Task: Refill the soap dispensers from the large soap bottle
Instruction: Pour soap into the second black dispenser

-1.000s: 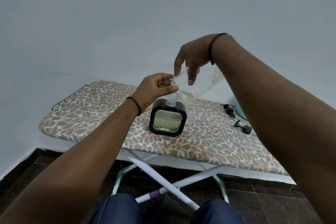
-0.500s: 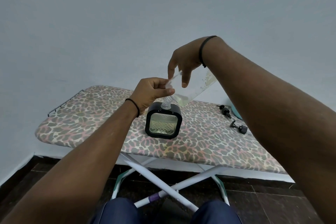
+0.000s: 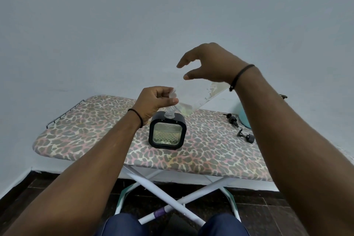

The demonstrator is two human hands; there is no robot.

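Observation:
A square black-framed soap dispenser [image 3: 167, 131] with a glass face stands on the leopard-print ironing board [image 3: 92, 120], its top uncapped. The large clear soap bottle [image 3: 195, 96] is tipped over it, neck down in the dispenser's opening, with a little pale soap near the neck. My left hand [image 3: 155, 101] pinches the bottle at its neck. My right hand [image 3: 210, 63] hovers just above the bottle's raised end, fingers spread and curved; the thumb tip is close to the bottle's upper edge.
Two black pump heads [image 3: 232, 119] [image 3: 247, 137] lie on the board at the right. A teal object [image 3: 244, 119] is partly hidden behind my right arm. A wire rack [image 3: 65, 114] ends the board on the left. The wall stands close behind.
My right hand has let go of the bottle's body and risen above it with its fingers apart. The left hand keeps its grip at the neck.

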